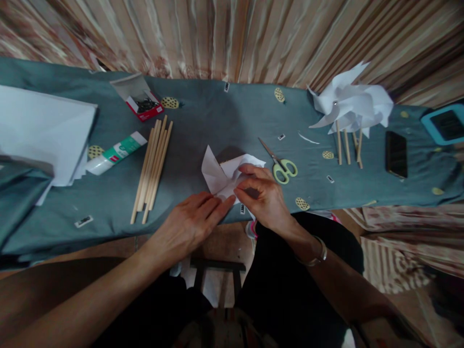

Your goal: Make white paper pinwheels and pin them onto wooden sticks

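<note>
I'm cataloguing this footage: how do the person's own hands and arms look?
The left hand and right hand wear no gloves. A slim silvery bangle circles the right wrist. No sleeve reaches either wrist; the right elbow is too dark to judge.

Left forearm [119, 280] extends from the lower left; left hand [194, 220] lies back uppermost, fingers close together and pointing right, thumb hidden. Right forearm [337, 273] reaches in from the lower right. Right hand [266, 195] is bent, thumb and index fingertips meeting, just beside the left fingertips.
</note>
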`<state>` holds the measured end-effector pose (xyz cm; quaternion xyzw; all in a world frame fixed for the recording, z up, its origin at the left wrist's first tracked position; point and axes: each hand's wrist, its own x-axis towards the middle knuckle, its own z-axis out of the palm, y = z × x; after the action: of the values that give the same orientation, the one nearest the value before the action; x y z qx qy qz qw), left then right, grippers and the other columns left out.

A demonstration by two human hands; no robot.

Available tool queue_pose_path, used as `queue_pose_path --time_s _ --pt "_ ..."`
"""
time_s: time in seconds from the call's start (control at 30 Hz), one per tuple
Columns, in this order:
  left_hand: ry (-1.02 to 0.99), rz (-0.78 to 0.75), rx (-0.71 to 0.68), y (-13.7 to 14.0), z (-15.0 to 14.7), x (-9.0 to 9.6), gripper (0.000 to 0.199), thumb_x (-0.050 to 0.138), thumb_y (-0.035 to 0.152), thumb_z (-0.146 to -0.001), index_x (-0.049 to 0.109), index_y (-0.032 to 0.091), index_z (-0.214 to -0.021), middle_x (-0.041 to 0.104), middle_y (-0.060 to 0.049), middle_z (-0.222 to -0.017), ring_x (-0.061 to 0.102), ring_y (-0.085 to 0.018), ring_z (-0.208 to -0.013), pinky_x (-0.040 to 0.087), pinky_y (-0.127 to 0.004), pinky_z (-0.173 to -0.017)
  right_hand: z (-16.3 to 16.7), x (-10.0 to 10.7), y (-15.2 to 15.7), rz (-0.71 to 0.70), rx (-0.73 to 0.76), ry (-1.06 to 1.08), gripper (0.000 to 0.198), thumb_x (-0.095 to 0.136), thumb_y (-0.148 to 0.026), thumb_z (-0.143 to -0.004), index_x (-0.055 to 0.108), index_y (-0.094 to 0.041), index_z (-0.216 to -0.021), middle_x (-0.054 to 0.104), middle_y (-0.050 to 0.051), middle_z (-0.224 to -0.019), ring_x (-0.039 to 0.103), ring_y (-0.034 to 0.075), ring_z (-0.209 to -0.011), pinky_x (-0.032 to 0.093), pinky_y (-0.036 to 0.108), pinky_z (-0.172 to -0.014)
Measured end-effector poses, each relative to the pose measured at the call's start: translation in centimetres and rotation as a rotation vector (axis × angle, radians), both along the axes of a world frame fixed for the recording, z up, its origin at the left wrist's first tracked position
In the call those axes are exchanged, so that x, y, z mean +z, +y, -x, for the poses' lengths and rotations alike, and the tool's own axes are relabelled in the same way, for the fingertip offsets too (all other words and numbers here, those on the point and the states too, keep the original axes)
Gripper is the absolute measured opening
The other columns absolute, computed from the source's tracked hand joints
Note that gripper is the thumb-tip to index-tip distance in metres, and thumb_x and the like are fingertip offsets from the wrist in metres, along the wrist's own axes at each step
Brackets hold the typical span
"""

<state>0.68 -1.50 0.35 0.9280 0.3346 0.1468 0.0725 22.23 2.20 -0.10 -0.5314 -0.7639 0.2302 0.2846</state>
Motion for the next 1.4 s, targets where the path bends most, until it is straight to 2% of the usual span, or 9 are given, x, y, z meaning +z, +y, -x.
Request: queue_pose_path --time_s 0.43,0.97,1.4 --pt "0.056 0.055 -0.004 -0.01 -0.13 0.02 0.040 0.049 0.008 -0.093 0.050 0.009 -0.132 0.067 -0.013 -0.112 0.061 -0.027 -0.103 0.055 -0.040 -0.088 0.31 -0.26 0.21 -0.036 0.000 -0.014 0.008 0.067 -0.018 -0.081 0.070 -0.021 -0.074 0.069 0.007 -0.118 0.061 0.025 -0.113 0.049 0.046 -0.100" --pt "0.051 0.020 -0.007 0.00 -0.21 0.01 0.037 0.051 0.008 -0.091 0.054 0.008 -0.129 0.068 -0.012 -0.111 0.062 -0.027 -0.100 0.055 -0.040 -0.084 0.31 -0.39 0.03 -0.052 -0.002 -0.015 0.001 0.069 -0.020 -0.082 0.070 -0.021 -0.082 0.068 0.008 -0.121 0.060 0.026 -0.115 0.048 0.046 -0.101" --pt "0.040 -0.032 -0.004 0.15 -0.30 0.22 0.035 0.051 0.007 -0.091 0.056 0.008 -0.125 0.069 -0.012 -0.110 0.062 -0.027 -0.099 0.055 -0.039 -0.082 0.20 -0.51 -0.26 -0.142 0.072 -0.067 0.018 0.060 -0.024 -0.091 0.075 -0.022 -0.100 0.065 0.009 -0.126 0.057 0.026 -0.118 0.050 0.046 -0.101"
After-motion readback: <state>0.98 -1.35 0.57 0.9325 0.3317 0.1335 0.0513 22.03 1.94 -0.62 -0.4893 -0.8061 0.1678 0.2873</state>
